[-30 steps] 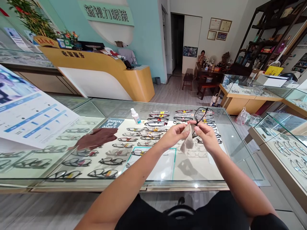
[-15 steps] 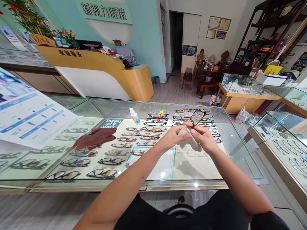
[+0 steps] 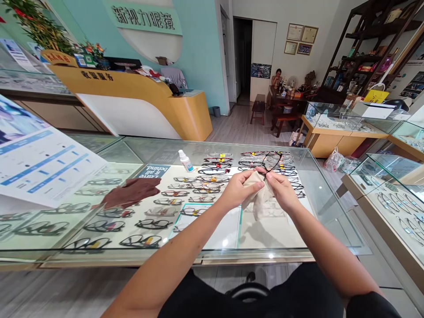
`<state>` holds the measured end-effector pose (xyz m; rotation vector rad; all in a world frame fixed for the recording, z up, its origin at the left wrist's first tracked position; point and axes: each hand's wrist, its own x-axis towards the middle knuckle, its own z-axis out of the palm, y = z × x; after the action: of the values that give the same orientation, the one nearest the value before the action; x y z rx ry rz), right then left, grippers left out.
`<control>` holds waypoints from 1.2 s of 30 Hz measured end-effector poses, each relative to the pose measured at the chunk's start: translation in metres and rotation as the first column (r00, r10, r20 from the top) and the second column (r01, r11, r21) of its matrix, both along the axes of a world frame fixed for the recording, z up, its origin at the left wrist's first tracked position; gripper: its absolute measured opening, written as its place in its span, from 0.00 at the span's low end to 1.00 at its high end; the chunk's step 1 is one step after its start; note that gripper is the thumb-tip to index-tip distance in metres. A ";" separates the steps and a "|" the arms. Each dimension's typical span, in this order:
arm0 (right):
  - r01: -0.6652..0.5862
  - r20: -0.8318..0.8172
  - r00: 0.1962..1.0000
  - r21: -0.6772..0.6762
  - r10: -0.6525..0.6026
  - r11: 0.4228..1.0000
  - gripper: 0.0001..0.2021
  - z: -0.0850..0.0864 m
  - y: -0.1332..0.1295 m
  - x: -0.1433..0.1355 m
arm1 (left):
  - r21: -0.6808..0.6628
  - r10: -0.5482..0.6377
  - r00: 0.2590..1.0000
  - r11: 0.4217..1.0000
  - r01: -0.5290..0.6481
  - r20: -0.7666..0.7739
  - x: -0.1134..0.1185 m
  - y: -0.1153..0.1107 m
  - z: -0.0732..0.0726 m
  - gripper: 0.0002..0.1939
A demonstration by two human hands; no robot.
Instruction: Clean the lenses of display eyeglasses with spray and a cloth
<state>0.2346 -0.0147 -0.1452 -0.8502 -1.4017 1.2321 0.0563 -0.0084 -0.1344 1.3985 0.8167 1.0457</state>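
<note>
My left hand (image 3: 237, 189) is closed on a light beige cloth (image 3: 260, 204), which hangs down between my hands above the glass counter. My right hand (image 3: 281, 189) is closed on a pair of dark-framed glasses (image 3: 273, 161); one rim stands up above my fingers, and the rest is hidden by the cloth and my hands. To the left on the glass stand a small white spray bottle (image 3: 186, 161) and a crumpled brown cloth (image 3: 131, 192).
Rows of glasses (image 3: 154, 223) lie inside the glass display counter (image 3: 212, 251). A printed sheet (image 3: 43, 154) stands at the left. Another display case (image 3: 394, 194) is at the right. A person (image 3: 277, 77) sits at the far table.
The beige cloth hangs lower and more spread out. The glasses have turned and moved slightly, and both hands have shifted a little around them.
</note>
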 end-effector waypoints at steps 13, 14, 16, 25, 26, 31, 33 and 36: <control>-0.039 0.193 0.981 0.148 0.010 0.988 0.27 0.003 -0.010 -0.005 | -0.006 0.110 0.992 0.994 -0.110 0.068 0.004 -0.003 -0.002 0.31; -0.037 0.195 0.981 0.141 0.009 0.989 0.27 0.001 -0.010 -0.006 | -0.001 0.120 0.990 0.993 -0.120 0.070 0.004 -0.003 -0.002 0.32; -0.036 0.191 0.982 0.123 0.012 0.992 0.27 -0.002 -0.010 -0.006 | 0.025 0.139 0.989 0.990 -0.140 0.060 0.004 -0.004 -0.004 0.33; 0.048 -0.062 0.997 -0.064 -0.052 0.997 0.23 -0.001 -0.005 -0.005 | 0.158 -0.013 0.998 0.987 0.023 -0.066 0.003 -0.002 -0.006 0.39; 0.035 -0.092 0.995 -0.087 -0.043 0.996 0.22 -0.002 -0.004 -0.006 | 0.166 -0.014 0.997 0.986 0.027 -0.082 0.003 -0.002 -0.006 0.38; -0.004 -0.107 0.994 -0.074 -0.004 0.997 0.25 -0.012 -0.003 -0.013 | 0.158 0.103 0.991 0.984 -0.088 -0.087 0.004 -0.002 -0.007 0.34; 0.016 -0.043 0.999 -0.029 -0.017 0.999 0.28 -0.016 -0.004 -0.015 | 0.161 0.155 0.986 0.977 -0.143 -0.062 0.004 -0.002 -0.009 0.33; 0.046 -0.013 0.999 0.011 -0.046 0.999 0.29 -0.018 -0.005 -0.014 | 0.184 0.179 0.982 0.969 -0.166 -0.057 0.003 -0.001 -0.012 0.36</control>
<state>0.2203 -0.0196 -0.1628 -0.8612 -1.3702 1.1915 0.0598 -0.0093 -0.1460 1.5452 0.9303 1.2323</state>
